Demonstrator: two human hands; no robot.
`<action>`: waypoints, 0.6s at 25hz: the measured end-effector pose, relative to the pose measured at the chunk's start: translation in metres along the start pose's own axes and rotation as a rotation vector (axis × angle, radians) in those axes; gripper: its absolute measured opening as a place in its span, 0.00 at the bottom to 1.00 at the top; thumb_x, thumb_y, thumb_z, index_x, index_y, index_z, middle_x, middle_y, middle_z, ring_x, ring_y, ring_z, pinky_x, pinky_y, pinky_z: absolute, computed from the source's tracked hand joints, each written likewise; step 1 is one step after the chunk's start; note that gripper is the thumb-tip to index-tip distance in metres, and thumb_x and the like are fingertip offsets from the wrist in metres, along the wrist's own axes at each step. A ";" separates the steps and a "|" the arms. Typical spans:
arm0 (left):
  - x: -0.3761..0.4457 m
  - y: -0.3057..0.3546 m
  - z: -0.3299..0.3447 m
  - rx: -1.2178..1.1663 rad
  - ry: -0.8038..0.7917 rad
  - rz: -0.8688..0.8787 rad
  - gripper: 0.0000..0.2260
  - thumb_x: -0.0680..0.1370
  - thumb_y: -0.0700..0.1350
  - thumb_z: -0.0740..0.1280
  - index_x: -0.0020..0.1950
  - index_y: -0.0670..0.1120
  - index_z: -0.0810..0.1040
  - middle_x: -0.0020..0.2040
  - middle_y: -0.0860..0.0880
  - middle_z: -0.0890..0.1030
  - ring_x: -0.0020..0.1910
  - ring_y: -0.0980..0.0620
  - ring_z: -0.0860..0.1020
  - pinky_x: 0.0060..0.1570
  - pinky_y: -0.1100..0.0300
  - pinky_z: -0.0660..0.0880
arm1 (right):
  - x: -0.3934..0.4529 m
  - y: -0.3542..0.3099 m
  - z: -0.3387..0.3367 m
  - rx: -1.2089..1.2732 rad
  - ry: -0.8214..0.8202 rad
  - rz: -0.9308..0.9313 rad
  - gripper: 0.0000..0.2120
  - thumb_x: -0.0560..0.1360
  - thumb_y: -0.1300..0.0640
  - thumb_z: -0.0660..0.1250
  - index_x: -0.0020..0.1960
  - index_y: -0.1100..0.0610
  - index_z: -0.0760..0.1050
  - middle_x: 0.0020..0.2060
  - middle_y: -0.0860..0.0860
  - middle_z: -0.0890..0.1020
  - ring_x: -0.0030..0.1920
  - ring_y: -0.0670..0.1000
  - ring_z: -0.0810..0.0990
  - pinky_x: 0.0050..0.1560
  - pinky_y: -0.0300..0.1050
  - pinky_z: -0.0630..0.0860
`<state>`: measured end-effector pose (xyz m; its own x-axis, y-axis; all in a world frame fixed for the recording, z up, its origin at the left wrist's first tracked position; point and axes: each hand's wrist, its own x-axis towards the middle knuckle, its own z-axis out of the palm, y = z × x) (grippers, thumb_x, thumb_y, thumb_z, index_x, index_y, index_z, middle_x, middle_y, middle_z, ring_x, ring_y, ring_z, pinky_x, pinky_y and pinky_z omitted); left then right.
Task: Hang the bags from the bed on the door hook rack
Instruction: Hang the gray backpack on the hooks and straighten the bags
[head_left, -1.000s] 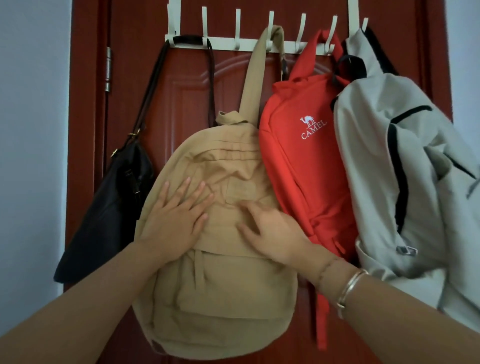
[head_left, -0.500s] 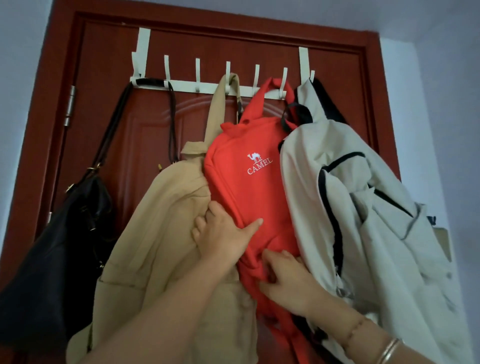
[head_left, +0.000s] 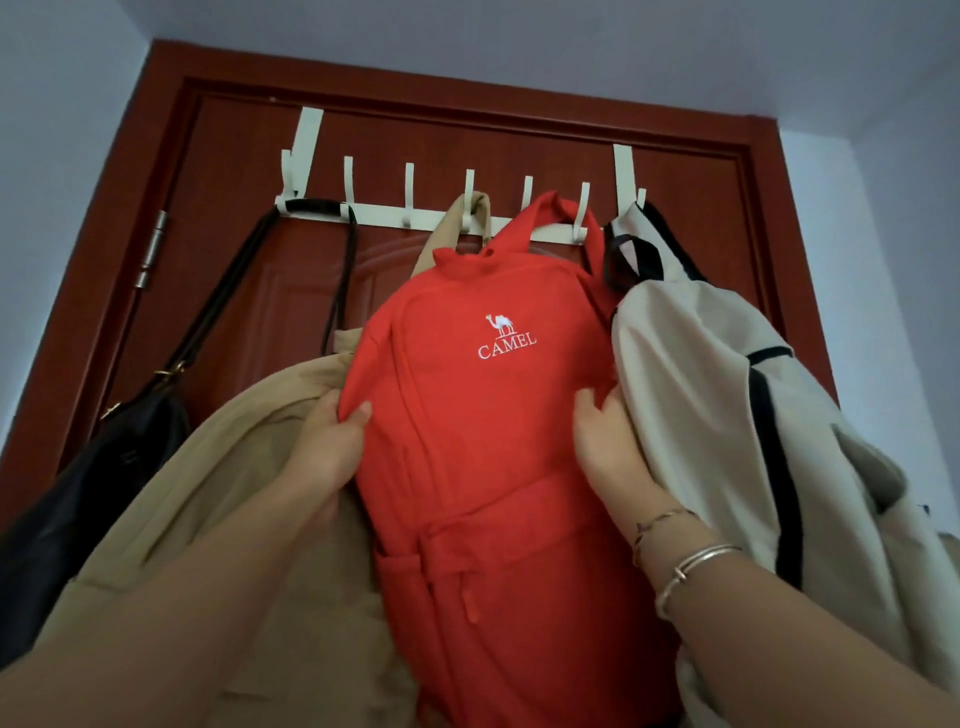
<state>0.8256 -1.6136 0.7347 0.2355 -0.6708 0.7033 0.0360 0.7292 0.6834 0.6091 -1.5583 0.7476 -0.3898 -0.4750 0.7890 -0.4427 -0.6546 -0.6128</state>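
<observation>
A white hook rack (head_left: 395, 221) hangs over the top of a dark red door (head_left: 291, 291). Four bags hang from it: a black handbag (head_left: 104, 467) at the left, a tan backpack (head_left: 218, 499), a red backpack (head_left: 488, 447) with a white CAMEL logo in the middle, and a light grey backpack (head_left: 717, 415) at the right. My left hand (head_left: 327, 447) grips the red backpack's left edge, thumb on the front. My right hand (head_left: 608, 441) holds its right edge, fingers tucked between it and the grey backpack. The red backpack lies in front of the tan one.
Pale walls (head_left: 62, 156) flank the door frame on both sides. A metal hinge (head_left: 153, 249) sits on the door's left edge. Three hooks between the black handbag's strap and the tan backpack's strap carry nothing. Bracelets circle my right wrist (head_left: 685, 561).
My hands left the tan backpack's front and took the red backpack by its sides, pulling it forward over the tan one. The view tilted upward, showing the door top.
</observation>
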 end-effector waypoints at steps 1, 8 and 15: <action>0.005 0.002 -0.004 0.055 0.055 0.027 0.15 0.81 0.40 0.59 0.67 0.40 0.72 0.63 0.40 0.78 0.57 0.44 0.76 0.55 0.57 0.70 | 0.002 0.004 0.001 -0.021 0.004 -0.026 0.21 0.81 0.57 0.51 0.70 0.67 0.61 0.69 0.65 0.67 0.69 0.61 0.66 0.69 0.51 0.60; 0.029 0.016 0.004 0.280 0.132 0.252 0.15 0.81 0.39 0.56 0.66 0.39 0.73 0.63 0.39 0.77 0.62 0.44 0.74 0.52 0.65 0.63 | 0.025 0.009 0.012 -0.397 0.137 -0.299 0.30 0.80 0.52 0.54 0.77 0.60 0.48 0.78 0.56 0.51 0.78 0.52 0.49 0.77 0.49 0.46; 0.056 0.018 0.015 0.296 0.058 0.314 0.14 0.81 0.39 0.56 0.65 0.39 0.73 0.62 0.39 0.77 0.60 0.45 0.74 0.54 0.65 0.63 | 0.062 0.018 0.013 -0.403 0.117 0.148 0.27 0.81 0.56 0.51 0.76 0.62 0.46 0.76 0.63 0.53 0.76 0.61 0.54 0.68 0.46 0.57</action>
<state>0.8247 -1.6398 0.7893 0.2453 -0.4075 0.8796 -0.3240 0.8207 0.4706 0.5870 -1.6071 0.7862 -0.5509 -0.4617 0.6952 -0.6458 -0.2918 -0.7055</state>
